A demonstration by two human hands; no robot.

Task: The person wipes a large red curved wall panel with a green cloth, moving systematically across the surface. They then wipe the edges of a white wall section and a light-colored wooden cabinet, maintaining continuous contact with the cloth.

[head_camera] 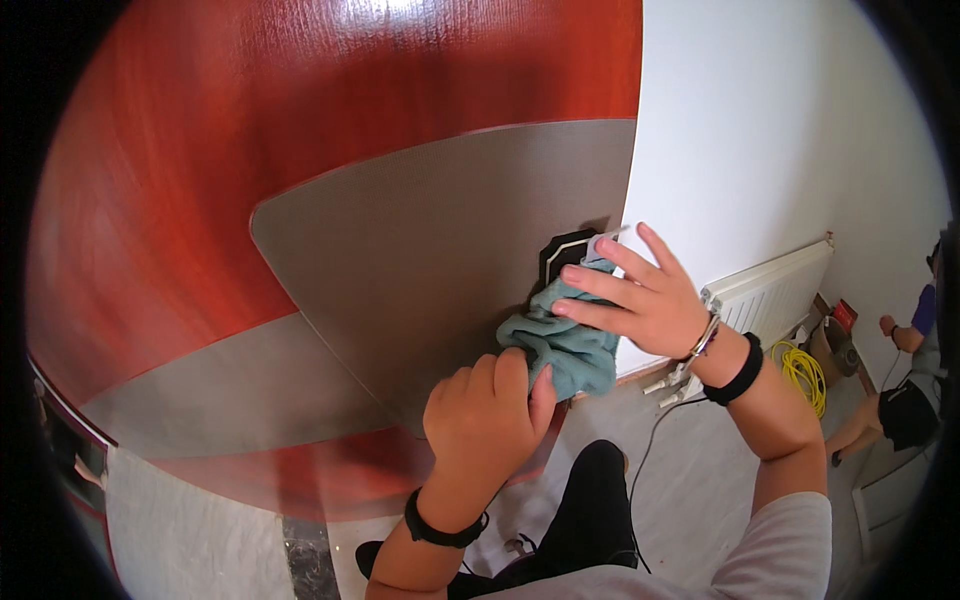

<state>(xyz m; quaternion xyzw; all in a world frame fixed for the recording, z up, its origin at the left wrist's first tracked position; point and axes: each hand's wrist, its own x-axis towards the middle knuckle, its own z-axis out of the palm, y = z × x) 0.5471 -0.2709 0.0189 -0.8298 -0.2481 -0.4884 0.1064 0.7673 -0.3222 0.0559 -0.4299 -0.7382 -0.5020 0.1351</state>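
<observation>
A teal cloth (574,352) is bunched over the right side of a brown-grey mat (420,240) on a glossy red wooden table (225,142). My left hand (484,412) is closed around the cloth's near-left part. Over its right side lie the fingers of my right hand (645,300), spread, little finger raised, thumb hidden. Beyond the cloth shows a black angular object (562,251) with a pale line along its edge; the cloth covers part of it. Near my right fingertips is a thin translucent piece (600,244), too small to identify.
A second mat (225,390) adjoins on the left. Right of the table are a white wall (720,135) and a white radiator (772,289). A coiled yellow cable (802,375) and a bucket (829,345) stand on the floor. Another person (911,397) is at far right.
</observation>
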